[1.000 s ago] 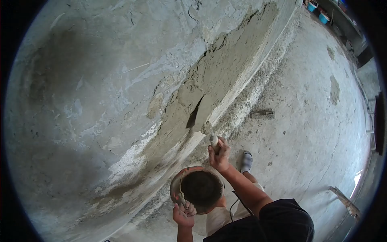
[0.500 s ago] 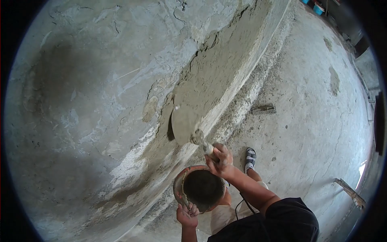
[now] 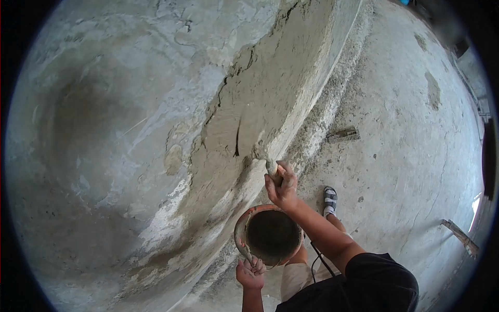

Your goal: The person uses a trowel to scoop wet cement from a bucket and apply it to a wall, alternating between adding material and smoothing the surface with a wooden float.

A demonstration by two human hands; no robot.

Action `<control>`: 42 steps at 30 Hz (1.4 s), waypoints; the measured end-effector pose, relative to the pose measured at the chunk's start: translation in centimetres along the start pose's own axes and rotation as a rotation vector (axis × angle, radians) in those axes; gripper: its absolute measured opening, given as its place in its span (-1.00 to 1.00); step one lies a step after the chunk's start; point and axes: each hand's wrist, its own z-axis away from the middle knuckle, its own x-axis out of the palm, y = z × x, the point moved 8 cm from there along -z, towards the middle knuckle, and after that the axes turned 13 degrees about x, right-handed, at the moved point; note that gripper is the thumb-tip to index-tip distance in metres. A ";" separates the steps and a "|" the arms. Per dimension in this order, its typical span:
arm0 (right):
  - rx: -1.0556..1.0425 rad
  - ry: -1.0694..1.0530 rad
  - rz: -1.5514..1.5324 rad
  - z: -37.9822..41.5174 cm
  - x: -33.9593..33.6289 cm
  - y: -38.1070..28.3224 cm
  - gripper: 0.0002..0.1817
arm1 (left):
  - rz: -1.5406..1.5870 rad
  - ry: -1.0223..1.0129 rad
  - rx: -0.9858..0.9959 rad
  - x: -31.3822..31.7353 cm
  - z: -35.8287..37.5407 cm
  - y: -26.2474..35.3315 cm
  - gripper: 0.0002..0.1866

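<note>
My right hand grips the handle of a mortar-smeared trowel. Its blade lies against the strip of wet mortar on the wall, and its outline is hard to tell from the mortar; a dark gap shows along one edge. Below, my left hand is closed on the near left rim or handle of a round bucket with a reddish rim. The bucket's inside is dark, so its contents cannot be made out. It hangs beside the wall, under my right forearm.
A rough grey wall fills the left side. On the concrete floor lies a flat, mortar-crusted tool. My sandalled foot stands near it. A piece of wood is at the far right.
The trowel has moved up and right along the wall, its blade now nearly edge-on. Fresh mortar shows where the blade was. My view has shifted, and the bucket sits further right in it.
</note>
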 end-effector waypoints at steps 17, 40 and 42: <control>-0.168 0.021 -0.016 -3.0 -1.1 -7.4 -0.31 | -0.034 0.051 -0.058 -0.8 0.6 -1.2 -0.40; -0.045 -0.054 -0.263 0.6 0.6 -4.5 -0.32 | -0.053 0.006 -0.038 -0.3 -0.6 -0.8 -0.43; -0.053 -0.117 -0.289 3.5 0.7 -4.3 -0.32 | -0.055 0.043 -0.052 -0.3 -0.7 -1.0 -0.44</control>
